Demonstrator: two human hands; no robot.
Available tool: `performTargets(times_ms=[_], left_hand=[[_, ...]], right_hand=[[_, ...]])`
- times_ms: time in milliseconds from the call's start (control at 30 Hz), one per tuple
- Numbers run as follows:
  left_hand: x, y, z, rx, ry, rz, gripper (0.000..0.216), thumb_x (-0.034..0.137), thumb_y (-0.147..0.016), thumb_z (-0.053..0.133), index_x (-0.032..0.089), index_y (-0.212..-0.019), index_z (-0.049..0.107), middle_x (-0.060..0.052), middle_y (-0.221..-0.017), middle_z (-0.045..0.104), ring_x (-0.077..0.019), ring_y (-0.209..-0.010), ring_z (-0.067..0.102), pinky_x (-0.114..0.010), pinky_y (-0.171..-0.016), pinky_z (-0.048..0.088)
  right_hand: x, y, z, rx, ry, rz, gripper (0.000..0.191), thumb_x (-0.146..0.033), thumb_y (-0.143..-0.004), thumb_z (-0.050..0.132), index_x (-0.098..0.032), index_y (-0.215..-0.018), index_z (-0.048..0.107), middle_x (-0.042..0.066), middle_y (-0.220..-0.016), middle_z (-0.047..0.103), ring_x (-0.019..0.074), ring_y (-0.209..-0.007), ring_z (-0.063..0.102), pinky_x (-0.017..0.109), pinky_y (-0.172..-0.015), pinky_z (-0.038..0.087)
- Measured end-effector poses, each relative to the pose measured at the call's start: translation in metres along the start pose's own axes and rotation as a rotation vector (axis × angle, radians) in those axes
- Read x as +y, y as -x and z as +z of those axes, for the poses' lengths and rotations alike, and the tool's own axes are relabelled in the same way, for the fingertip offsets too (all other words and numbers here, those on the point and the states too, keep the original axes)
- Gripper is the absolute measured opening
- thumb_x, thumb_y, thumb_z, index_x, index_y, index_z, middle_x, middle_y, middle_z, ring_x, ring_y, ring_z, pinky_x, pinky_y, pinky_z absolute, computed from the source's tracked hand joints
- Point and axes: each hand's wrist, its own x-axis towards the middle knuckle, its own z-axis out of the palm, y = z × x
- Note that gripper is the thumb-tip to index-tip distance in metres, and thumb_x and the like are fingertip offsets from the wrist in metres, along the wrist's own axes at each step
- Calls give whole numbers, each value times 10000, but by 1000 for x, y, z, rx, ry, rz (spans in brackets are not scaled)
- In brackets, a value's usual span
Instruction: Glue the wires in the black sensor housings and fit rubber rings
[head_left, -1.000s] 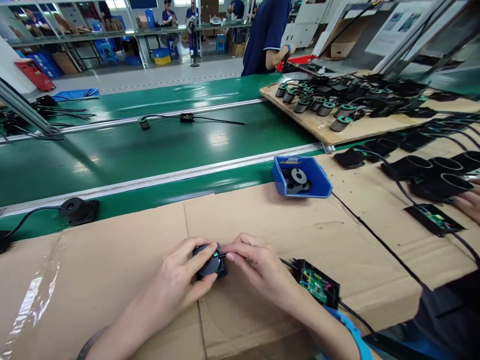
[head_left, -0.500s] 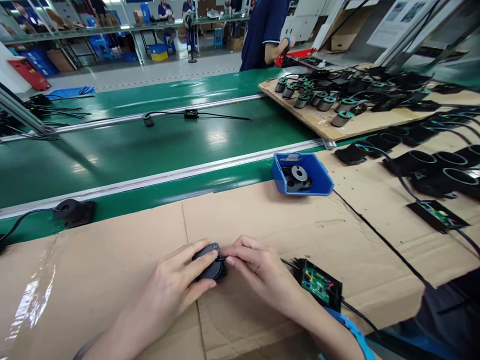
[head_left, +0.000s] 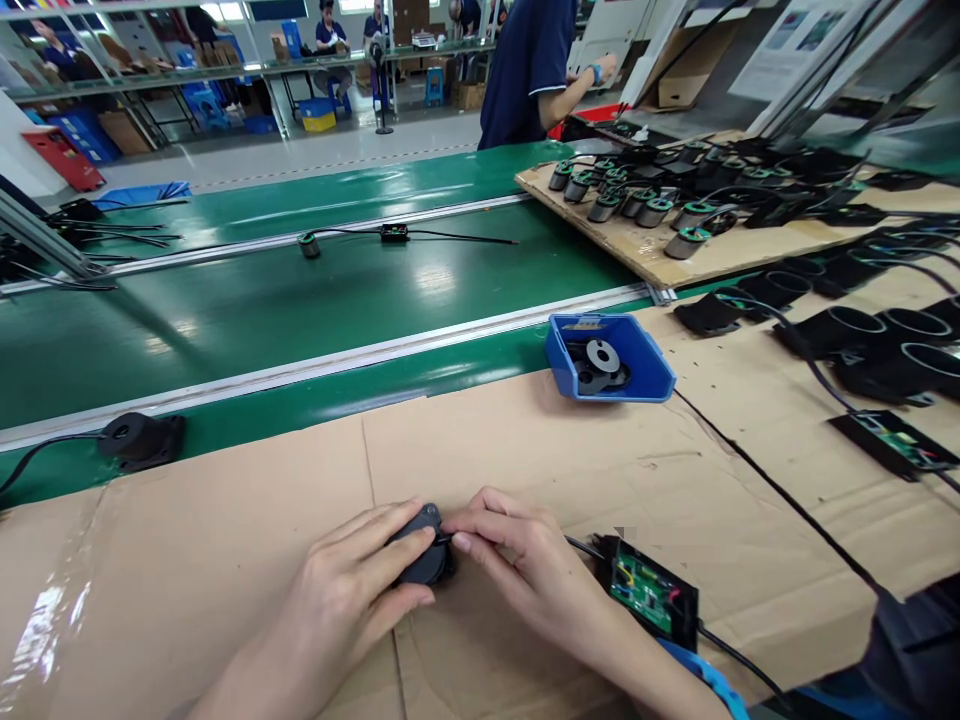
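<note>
A round black plastic housing (head_left: pixel 422 565) sits on the cardboard sheet, and my left hand (head_left: pixel 349 580) grips it from the left with fingers over its top. My right hand (head_left: pixel 517 555) pinches a thin black cable (head_left: pixel 445 539) where it meets the housing's right side. From behind the right hand the cable runs on to a small black box with a green circuit board (head_left: pixel 646 590), lying open-topped to the right. Another black cable leaves that box toward the lower right. My fingers hide much of the housing.
A blue bin (head_left: pixel 611 358) with black and grey round parts stands beyond my hands. A flanged black housing (head_left: pixel 142 440) sits at left. The green conveyor (head_left: pixel 247 300) carries a small motor (head_left: pixel 308 245) with wiring. Many motors cover a wooden board (head_left: pixel 645 262); a person (head_left: pixel 525 75) stands behind.
My hands keep the same hold on the housing and cable. The motor on the conveyor has shifted slightly right. The person behind has raised a forearm. The view has moved a little.
</note>
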Motion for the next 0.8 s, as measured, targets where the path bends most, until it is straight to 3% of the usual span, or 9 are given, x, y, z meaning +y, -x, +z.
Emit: performTargets(times_ms=[400,800], left_hand=[[-1,-1,3,27,43,27,207,267,-937,567,149,-1068,674,-128,-1128,682,-188,-1032,668,-279,-870,597],[-1,0,2,-2,55,52,243,258,-967,504,157,-1138,645,-117,-1160,659,-175,-1104,631,-277,-917,570]], right_hand=[[2,0,-1,18,-11,-20,232,-196,-984,472,-182,-963,702,43,-810,591,165,-745,562,272,-662,434],[5,1,0,21,-12,-24,228,-198,-982,479,-182,-959,706,46,-810,594,171,-742,557,275,-656,432]])
